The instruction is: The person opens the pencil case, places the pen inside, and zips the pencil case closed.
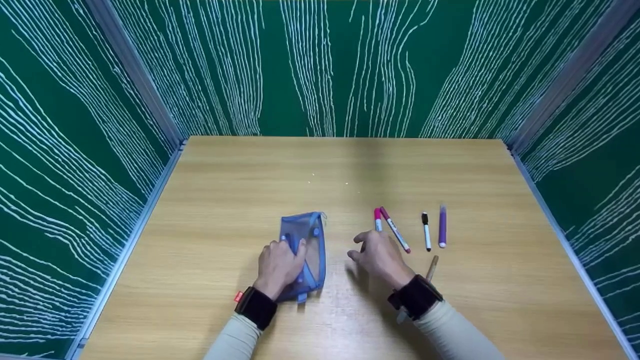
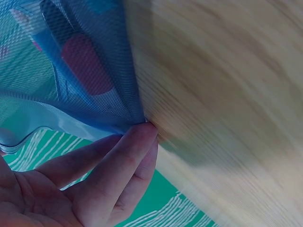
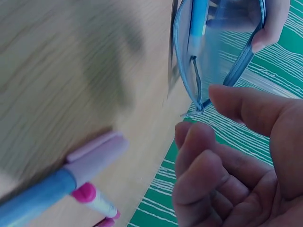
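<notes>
A blue mesh pencil case [image 1: 302,225] lies on the wooden table, its zipped mouth open, with several pens or markers inside. My left hand [image 1: 277,267] holds its left side, fingers pinching the mesh edge [image 2: 137,111] in the left wrist view. The thumb sits at the opening. Between the case and the loose markers, my right hand [image 1: 382,257] hovers with bent, relaxed fingers and holds nothing. Just beyond it lie a pink-capped marker [image 1: 378,220], partly hidden by the hand, and a slim marker with a dark pink cap [image 1: 395,230]. A blue marker [image 3: 199,19] shows inside the case.
Farther right lie a black-capped marker [image 1: 426,232] and a thick purple marker [image 1: 443,227]. A brown marker [image 1: 433,267] is partly covered by the right wrist. Small white specks [image 1: 347,183] dot the table. Green panels [image 1: 340,65] with white lines surround it on three sides.
</notes>
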A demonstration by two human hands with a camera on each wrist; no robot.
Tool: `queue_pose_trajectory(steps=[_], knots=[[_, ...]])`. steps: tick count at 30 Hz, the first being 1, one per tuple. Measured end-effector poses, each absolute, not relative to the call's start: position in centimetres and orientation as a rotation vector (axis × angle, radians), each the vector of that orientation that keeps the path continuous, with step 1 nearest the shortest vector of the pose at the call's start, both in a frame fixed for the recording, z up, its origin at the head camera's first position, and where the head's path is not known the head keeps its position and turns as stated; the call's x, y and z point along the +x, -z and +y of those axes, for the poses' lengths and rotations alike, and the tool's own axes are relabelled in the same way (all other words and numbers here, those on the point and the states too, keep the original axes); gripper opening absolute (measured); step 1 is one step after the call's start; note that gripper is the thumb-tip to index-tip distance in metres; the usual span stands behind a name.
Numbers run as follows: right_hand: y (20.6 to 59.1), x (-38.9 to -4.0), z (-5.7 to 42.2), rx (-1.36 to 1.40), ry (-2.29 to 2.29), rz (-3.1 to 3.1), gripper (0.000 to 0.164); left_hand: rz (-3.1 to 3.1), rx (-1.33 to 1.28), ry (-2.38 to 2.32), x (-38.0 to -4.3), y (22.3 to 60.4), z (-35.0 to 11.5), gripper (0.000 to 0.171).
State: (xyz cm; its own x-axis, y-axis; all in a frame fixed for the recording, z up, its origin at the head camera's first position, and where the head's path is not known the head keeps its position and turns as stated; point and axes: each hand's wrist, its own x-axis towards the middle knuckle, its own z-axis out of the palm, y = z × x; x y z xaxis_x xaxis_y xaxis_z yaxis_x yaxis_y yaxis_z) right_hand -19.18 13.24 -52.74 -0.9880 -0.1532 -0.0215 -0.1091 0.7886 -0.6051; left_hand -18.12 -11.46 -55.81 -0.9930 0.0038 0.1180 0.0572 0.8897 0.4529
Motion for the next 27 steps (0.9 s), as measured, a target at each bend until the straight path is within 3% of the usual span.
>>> queue_pose_trajectory(steps=[20,27], knots=[[52.8,-19.4,17.4,-0.233,0.729,3.041,0.029,-2.922,-0.04,0.717,-18.0,55.8,-11.4,0.056],[53.1,-19.6,18.8,-0.251,0.647,3.066,0.011,-2.94,-0.037,0.731,-18.2,55.8,-11.4,0.054]])
